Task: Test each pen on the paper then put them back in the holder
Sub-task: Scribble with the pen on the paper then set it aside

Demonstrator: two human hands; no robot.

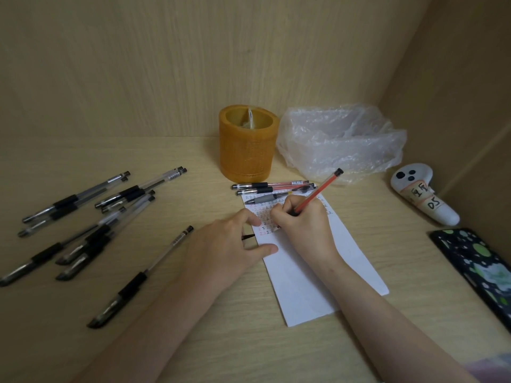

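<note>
Head view shows my right hand (300,219) pinching the red pen (318,192) low on its barrel, tip on the paper (309,272). My left hand (229,244) presses the sheet's edge, fingers mostly spread, perhaps with a cap tucked under them. Light, stiff and slick, this pen is best held at its grip. Its holder (247,145) stands just beyond the paper.

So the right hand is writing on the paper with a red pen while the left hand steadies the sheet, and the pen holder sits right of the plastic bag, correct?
Not quite. The head view shows the pen holder left of the plastic bag, not right. The rest holds: right hand writes on the paper with the red pen; left hand steadies the sheet.
</note>
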